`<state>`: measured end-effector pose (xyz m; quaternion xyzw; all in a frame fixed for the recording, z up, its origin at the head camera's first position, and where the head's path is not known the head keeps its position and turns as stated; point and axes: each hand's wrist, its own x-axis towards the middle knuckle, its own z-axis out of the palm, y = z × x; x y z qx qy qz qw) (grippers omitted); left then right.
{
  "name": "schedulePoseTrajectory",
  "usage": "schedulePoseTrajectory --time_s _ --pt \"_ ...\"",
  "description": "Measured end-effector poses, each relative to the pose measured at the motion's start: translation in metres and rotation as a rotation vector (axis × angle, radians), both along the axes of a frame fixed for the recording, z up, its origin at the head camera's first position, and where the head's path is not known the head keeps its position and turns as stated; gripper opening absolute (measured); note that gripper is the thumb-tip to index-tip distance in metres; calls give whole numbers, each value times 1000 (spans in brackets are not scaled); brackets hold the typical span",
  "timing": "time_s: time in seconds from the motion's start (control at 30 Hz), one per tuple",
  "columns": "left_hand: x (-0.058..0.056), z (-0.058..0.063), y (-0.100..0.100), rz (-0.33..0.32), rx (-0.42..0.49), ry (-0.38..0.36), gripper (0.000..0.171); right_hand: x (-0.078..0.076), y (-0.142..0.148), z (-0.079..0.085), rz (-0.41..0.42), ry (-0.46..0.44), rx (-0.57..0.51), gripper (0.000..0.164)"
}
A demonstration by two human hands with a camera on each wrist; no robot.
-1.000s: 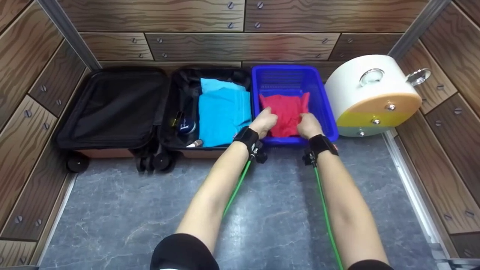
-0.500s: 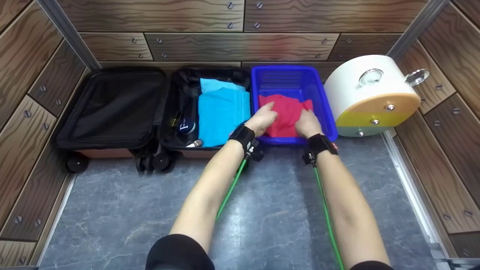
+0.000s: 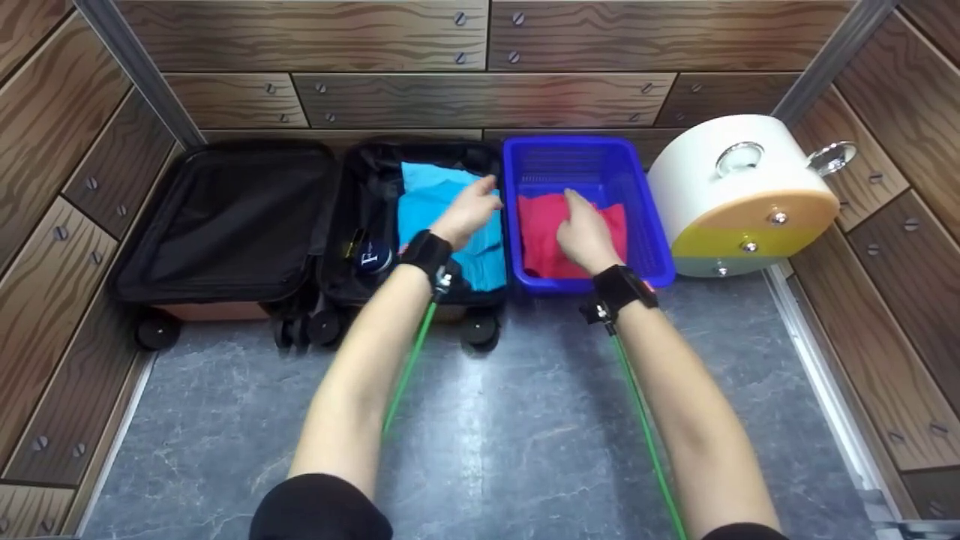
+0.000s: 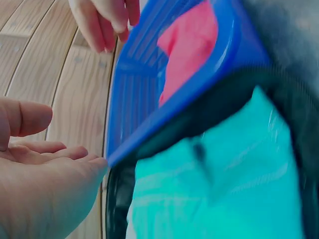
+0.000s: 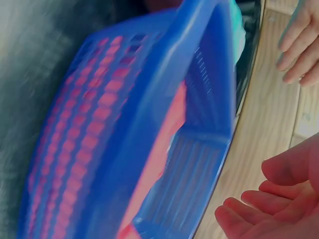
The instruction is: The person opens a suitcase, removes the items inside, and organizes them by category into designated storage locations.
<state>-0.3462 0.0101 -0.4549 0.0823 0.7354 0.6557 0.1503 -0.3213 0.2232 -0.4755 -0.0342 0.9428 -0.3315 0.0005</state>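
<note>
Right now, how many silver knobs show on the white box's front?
3: upper knob on the orange band, middle knob on the yellow band, lower knob on the pale green band.

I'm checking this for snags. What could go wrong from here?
The green cable hanging from the left wristband could catch on the nearby wheel of the open suitcase. If the left hand drops, it may rumple the blue cloth; the right hand may do the same to the red cloth in the blue basket.

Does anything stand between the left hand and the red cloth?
Yes: in the head view, the blue basket's left rim lies between the left hand and the red cloth. The right hand hides part of it.
</note>
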Motion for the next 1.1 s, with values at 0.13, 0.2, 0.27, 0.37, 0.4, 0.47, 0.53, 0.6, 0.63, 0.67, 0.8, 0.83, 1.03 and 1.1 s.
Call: schedulePoseTrajectory --time_s 0.13,0.2,0.27,0.37,0.4,0.47,0.53,0.6,0.63,0.67,0.8,0.83,1.03,1.1 --pt "-2 8 -29 28 -46 -32 64 2 -20 7 26 6 -55 61" --pt "-3 11 -42 27 -67 -45 64 3 -29 10 36 10 -86 59" --pt "-2 13 -54 25 -106 -59 64 5 -38 12 53 22 -115 57" --pt "1 13 -72 20 -182 -85 64 8 -53 14 76 19 -163 56" --pt "2 12 -78 19 -208 -95 64 9 -58 15 86 13 -179 55" --pt "5 10 -88 18 -263 -114 64 12 -66 15 107 -3 -209 54" --pt "7 3 -96 25 -315 -137 54 15 -73 15 129 -31 -242 54" --pt "8 -5 -102 31 -359 -178 29 17 -78 13 154 -58 -255 53" --pt "9 -10 -104 32 -381 -201 18 18 -80 11 161 -73 -256 53" --pt "10 -16 -105 33 -401 -229 15 19 -82 9 169 -88 -254 53" --pt "17 -33 -110 36 -472 -331 17 22 -88 -1 196 -140 -212 53" --pt "19 -36 -110 44 -488 -348 30 22 -89 -3 201 -150 -204 54" --pt "25 -49 -104 1 -637 -320 67 23 -96 -14 200 -188 -168 56" --pt "25 -52 -102 -22 -704 -276 65 24 -99 -15 201 -214 -163 58"
